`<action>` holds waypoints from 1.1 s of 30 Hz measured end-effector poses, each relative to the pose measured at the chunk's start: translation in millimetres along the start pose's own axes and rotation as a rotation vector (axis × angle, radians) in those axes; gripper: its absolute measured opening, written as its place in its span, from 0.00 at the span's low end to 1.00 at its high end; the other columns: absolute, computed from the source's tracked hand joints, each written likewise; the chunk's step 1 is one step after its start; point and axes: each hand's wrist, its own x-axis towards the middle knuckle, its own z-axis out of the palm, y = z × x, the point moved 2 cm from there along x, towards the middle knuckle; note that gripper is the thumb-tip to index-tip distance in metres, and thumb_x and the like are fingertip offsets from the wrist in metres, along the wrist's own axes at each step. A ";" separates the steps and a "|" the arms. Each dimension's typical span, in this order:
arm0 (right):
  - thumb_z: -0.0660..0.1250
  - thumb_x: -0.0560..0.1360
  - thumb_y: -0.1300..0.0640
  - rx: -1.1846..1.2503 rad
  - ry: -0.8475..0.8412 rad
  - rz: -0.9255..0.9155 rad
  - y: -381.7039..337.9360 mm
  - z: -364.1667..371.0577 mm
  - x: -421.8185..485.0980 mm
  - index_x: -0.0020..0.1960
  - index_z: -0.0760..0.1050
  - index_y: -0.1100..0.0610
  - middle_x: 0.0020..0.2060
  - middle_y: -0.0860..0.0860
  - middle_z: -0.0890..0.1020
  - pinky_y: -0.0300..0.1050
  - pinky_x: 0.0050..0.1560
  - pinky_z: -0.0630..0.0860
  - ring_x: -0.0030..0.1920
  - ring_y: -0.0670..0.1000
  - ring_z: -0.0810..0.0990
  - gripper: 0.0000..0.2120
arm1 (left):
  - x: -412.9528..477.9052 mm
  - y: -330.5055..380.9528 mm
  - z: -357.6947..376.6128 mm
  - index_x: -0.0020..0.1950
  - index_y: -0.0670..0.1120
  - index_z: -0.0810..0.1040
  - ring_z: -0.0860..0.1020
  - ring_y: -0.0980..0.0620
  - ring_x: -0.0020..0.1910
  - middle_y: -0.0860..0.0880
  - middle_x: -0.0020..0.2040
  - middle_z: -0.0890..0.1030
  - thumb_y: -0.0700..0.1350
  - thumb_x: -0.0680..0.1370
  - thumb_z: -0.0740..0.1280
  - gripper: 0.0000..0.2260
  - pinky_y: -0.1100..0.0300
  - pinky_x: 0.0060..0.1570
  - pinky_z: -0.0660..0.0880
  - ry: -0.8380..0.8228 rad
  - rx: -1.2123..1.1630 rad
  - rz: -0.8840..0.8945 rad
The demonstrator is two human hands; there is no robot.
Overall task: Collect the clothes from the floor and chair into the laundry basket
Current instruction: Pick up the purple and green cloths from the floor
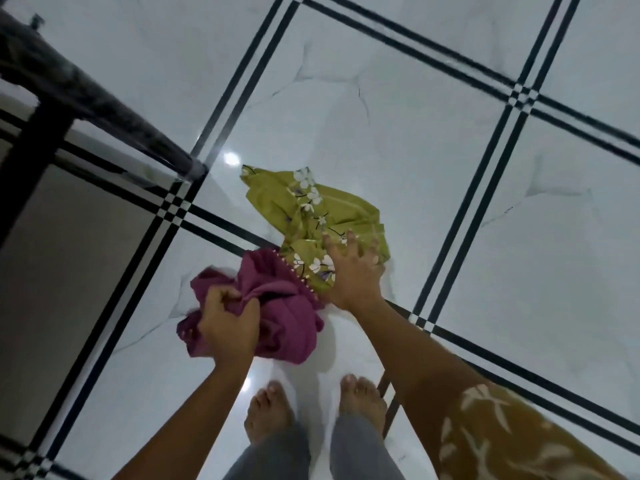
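Two garments on the white tiled floor (433,140), no readable writing or container in view. At left, past a dark metal frame (86,95), left hand (228,330) with fingers clamped into a bunched magenta cloth (287,317), lifted just above the tiles. Right of it and touching its beaded edge, green floral cloth (311,209) lying across a black tile line, right hand (353,275) over its near end, fingers spread apart.
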 end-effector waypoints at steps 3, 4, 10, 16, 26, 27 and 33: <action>0.65 0.71 0.33 -0.030 -0.041 0.021 4.2 32.2 39.9 0.77 0.40 0.38 0.79 0.48 0.38 0.80 0.65 0.50 0.74 0.74 0.36 0.45 | 23.4 -7.6 38.3 0.56 0.43 0.76 0.74 0.50 0.47 0.49 0.48 0.78 0.38 0.71 0.71 0.14 0.60 0.52 0.70 -0.040 -0.057 -0.064; 0.65 0.71 0.35 0.021 -0.057 0.045 2.0 39.7 45.3 0.78 0.45 0.39 0.79 0.48 0.40 0.78 0.66 0.49 0.75 0.73 0.39 0.43 | 29.4 -7.6 45.6 0.57 0.44 0.77 0.74 0.51 0.47 0.49 0.49 0.78 0.39 0.71 0.71 0.15 0.62 0.52 0.69 -0.037 -0.054 -0.085; 0.69 0.66 0.64 0.923 0.072 0.043 -32.1 13.0 1.4 0.37 0.76 0.59 0.35 0.55 0.79 0.35 0.33 0.70 0.37 0.50 0.75 0.03 | 27.6 11.5 26.7 0.53 0.43 0.82 0.78 0.48 0.48 0.45 0.48 0.82 0.40 0.73 0.68 0.10 0.62 0.49 0.70 -0.019 -0.159 -0.216; 0.68 0.64 0.64 0.962 -0.018 -0.138 -115.8 -60.0 -106.5 0.43 0.78 0.63 0.36 0.57 0.83 0.46 0.38 0.77 0.36 0.53 0.80 0.08 | -7.3 47.3 -81.8 0.49 0.46 0.83 0.77 0.54 0.39 0.51 0.39 0.81 0.42 0.74 0.68 0.06 0.66 0.40 0.72 0.106 -0.402 -0.248; 0.69 0.68 0.70 0.529 -0.209 -0.679 -260.3 -113.1 -293.0 0.32 0.66 0.47 0.29 0.44 0.72 0.34 0.32 0.66 0.30 0.41 0.69 0.20 | -114.0 11.9 -306.4 0.43 0.48 0.80 0.76 0.55 0.36 0.53 0.35 0.79 0.39 0.74 0.68 0.04 0.59 0.39 0.71 0.447 -0.671 -0.369; 0.69 0.68 0.69 0.490 -0.238 -0.735 -276.2 -105.4 -315.5 0.32 0.65 0.47 0.29 0.44 0.71 0.36 0.32 0.66 0.30 0.42 0.68 0.20 | -130.1 -3.7 -327.5 0.43 0.48 0.80 0.76 0.55 0.35 0.53 0.35 0.79 0.39 0.74 0.68 0.05 0.59 0.40 0.72 0.498 -0.705 -0.388; 0.70 0.66 0.66 0.348 -0.376 -0.964 -345.5 -10.1 -439.3 0.31 0.64 0.47 0.28 0.44 0.69 0.41 0.33 0.65 0.31 0.45 0.68 0.19 | -231.2 -122.5 -416.0 0.43 0.48 0.82 0.79 0.49 0.40 0.50 0.38 0.82 0.40 0.73 0.69 0.04 0.59 0.44 0.76 0.780 -0.862 -0.547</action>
